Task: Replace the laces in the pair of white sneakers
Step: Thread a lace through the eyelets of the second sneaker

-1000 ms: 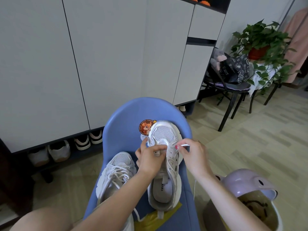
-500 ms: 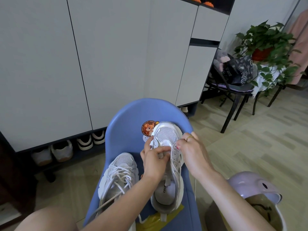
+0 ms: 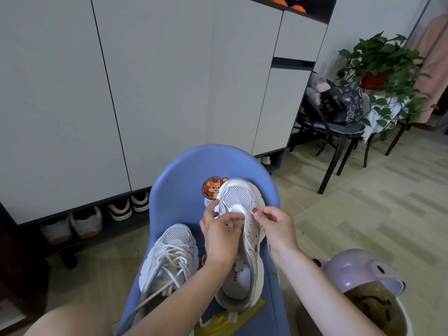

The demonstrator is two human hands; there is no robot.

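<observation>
Two white sneakers lie on a blue chair (image 3: 179,180), toes pointing away from me. The left sneaker (image 3: 169,255) is laced and untouched. The right sneaker (image 3: 238,197) has an open throat with its tongue showing. My left hand (image 3: 220,236) grips that shoe's left eyelet side, thumb over the tongue area. My right hand (image 3: 274,226) pinches something small at the shoe's right eyelet row; a thin white lace (image 3: 270,251) trails down below the wrist.
A yellow packet (image 3: 230,321) lies under the right sneaker's heel. A lilac lidded bin (image 3: 358,275) stands at my right. White cabinets with shoes beneath fill the left. A black chair (image 3: 339,132) and a potted plant (image 3: 385,59) stand at the far right.
My right hand first held a lace tip out beside the shoe, then closed in on the right eyelet row, where it stays now. My left hand keeps its hold.
</observation>
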